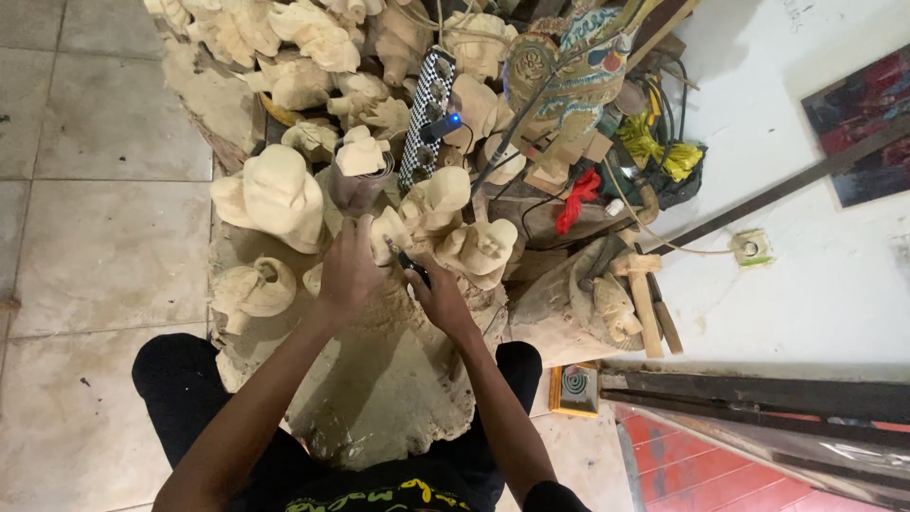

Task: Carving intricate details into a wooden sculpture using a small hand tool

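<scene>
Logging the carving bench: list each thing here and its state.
left hand: gripping a small pale wood carving
right hand: holding a dark tool against that carving
wooden mallet: lying idle, untouched
power strip: blue light on
large wood carving: resting untouched

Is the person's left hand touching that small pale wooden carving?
Touching: the head view shows the left hand with its fingers wrapped against the small pale carving, no gap visible.

One head-worn camera looks steeply down from close above at both arms, carvings and tiled floor [104,237]
</scene>
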